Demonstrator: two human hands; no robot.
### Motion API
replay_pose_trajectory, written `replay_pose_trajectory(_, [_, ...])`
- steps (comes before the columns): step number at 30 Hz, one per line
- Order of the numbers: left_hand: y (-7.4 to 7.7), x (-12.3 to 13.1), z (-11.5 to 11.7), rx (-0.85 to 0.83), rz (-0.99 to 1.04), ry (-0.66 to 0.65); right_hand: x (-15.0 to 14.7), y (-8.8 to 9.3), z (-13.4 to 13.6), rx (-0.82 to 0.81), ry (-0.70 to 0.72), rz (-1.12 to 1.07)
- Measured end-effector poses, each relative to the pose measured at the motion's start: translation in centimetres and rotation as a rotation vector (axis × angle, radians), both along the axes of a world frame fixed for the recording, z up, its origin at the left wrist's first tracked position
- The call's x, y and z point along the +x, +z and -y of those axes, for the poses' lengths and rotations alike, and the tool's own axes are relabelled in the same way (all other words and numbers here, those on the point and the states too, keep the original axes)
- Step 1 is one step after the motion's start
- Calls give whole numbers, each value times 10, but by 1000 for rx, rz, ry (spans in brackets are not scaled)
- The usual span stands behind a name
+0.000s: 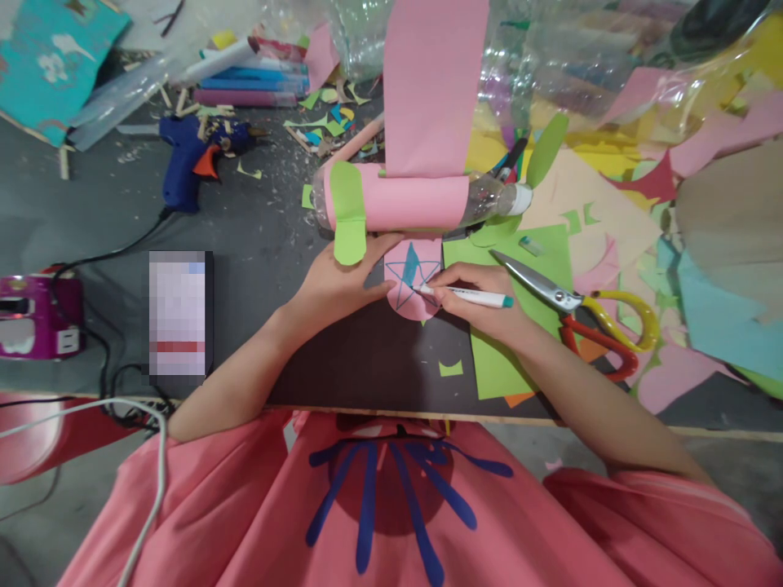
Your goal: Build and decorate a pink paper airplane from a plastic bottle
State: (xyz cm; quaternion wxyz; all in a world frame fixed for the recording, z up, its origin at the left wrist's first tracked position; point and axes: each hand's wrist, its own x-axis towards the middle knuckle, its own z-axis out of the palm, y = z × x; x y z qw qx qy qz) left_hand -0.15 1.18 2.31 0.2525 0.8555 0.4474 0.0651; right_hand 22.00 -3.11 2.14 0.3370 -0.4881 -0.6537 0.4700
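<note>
I pinch a marker point(483, 299) in my right hand point(489, 319), its tip on a blue star point(412, 262) drawn on pink paper point(413, 308). The paper lies on the table point(367, 367) between my hands, in front of me. My left hand point(336, 285) is spread, its thumb at the paper's left edge, a finger near the top corner. Just beyond lies a pink-wrapped bottle point(416, 202) on its side; scissors point(570, 303) rest to the right of my right hand.

Marker point(480, 296) partly under R fingers point(463, 275), phone scrn point(177, 302) pixelated, pink strip point(433, 90) cropped
</note>
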Motion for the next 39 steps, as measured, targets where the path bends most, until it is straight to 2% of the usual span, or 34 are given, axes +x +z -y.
replay_pose_trajectory(8, [3,0,0,-18,-9,-6,-3,0,1,-4,-216,-1])
replay_pose_trajectory(15, [3,1,0,-10,-9,0,-5,2,0,-2,-212,-9])
replay_pose_trajectory(20, [3,1,0,-13,-8,4,-3,-1,1,-55,-138,-36])
replay_pose_trajectory(32, [1,0,1,0,7,6,-1,1,1,13,-24,19])
replay_pose_trajectory(34, [1,0,1,-3,5,8,-1,1,1,20,-51,8])
replay_pose_trajectory(39, [2,1,0,-14,0,1,-2,0,1,14,-220,-7])
